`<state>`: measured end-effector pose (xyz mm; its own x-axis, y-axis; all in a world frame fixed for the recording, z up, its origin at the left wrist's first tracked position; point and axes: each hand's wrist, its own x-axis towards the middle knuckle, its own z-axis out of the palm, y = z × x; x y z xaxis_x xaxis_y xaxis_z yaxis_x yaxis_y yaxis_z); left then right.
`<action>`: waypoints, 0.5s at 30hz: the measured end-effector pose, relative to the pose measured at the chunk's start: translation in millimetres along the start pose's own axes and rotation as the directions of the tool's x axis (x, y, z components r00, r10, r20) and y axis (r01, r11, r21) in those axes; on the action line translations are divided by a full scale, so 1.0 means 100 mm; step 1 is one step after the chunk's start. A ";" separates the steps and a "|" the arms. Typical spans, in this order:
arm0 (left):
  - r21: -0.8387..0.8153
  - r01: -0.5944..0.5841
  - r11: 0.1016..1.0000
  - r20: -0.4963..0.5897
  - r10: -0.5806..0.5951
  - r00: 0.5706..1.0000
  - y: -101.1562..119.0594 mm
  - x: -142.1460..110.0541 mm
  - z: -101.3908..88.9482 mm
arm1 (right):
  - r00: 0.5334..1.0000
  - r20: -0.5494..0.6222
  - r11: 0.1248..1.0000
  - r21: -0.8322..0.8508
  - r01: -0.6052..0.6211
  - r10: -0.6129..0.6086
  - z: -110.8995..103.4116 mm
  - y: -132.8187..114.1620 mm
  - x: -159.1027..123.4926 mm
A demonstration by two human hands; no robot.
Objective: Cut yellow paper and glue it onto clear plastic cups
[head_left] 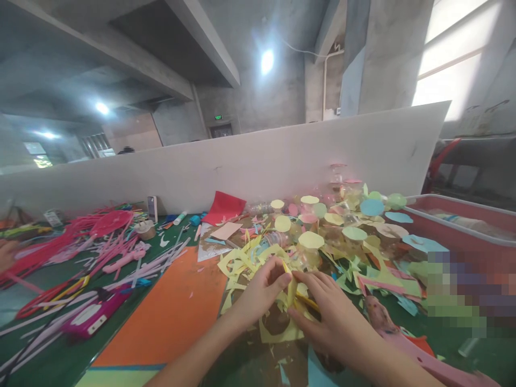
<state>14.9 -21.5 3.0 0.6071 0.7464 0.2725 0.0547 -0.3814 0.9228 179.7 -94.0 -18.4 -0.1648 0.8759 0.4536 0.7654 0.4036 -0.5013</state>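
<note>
Both my hands meet over the scraps in front of me, pinching a small folded piece of yellow paper (292, 293). My left hand (264, 287) grips its upper left edge between thumb and fingers. My right hand (328, 312) closes on it from the right, fingers bent. A thin yellow stick-like thing (308, 302) shows beneath my right fingers; I cannot tell whether it is held. Below my hands lies a yellow sheet (282, 336) with a round hole cut out. Yellow paper offcuts (242, 263) surround them.
Orange paper (173, 301) lies left, beyond it a magenta box (97, 312) and pink strips (161, 260). Paper-topped plastic pieces (311, 240) stand ahead. At right are a pink glue-gun-shaped tool (427, 360) and a red bin (455, 231). A white partition (258, 166) runs behind. Another person's hand (7, 255) shows far left.
</note>
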 end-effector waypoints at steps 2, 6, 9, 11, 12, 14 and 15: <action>-0.027 -0.017 0.999 0.010 0.017 1.000 0.01 0.00 0.01 | 1.000 0.017 0.998 0.053 -0.027 0.026 0.02 0.01 0.00; -0.081 -0.027 0.996 0.036 0.030 0.999 0.00 -0.01 0.01 | 0.997 0.030 0.987 0.144 -0.072 0.068 0.03 0.02 0.00; -0.093 -0.023 0.995 0.051 0.028 0.998 -0.01 -0.02 0.00 | 0.996 0.021 0.972 0.215 -0.090 0.087 0.04 0.03 0.00; -0.060 -0.014 0.998 0.053 0.017 0.998 0.00 -0.02 -0.01 | 0.994 0.030 0.958 0.265 -0.108 0.104 0.05 0.04 0.01; -0.034 -0.005 0.999 0.050 0.007 0.999 0.00 -0.02 -0.02 | 0.993 0.037 0.949 0.290 -0.120 0.114 0.05 0.04 0.02; 0.026 0.016 1.000 0.028 -0.017 0.999 0.02 -0.03 -0.03 | 0.990 0.046 0.927 0.348 -0.138 0.130 0.03 0.03 0.03; 0.052 0.027 0.998 0.015 -0.028 0.999 0.04 -0.03 -0.03 | 0.989 0.049 0.915 0.378 -0.145 0.136 0.02 0.02 0.05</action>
<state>10.8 -22.9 6.5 0.6175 0.7483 0.2422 0.1125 -0.3888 0.9144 179.4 -88.8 -18.3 -0.0896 0.9346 0.3443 0.4888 0.3425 -0.8024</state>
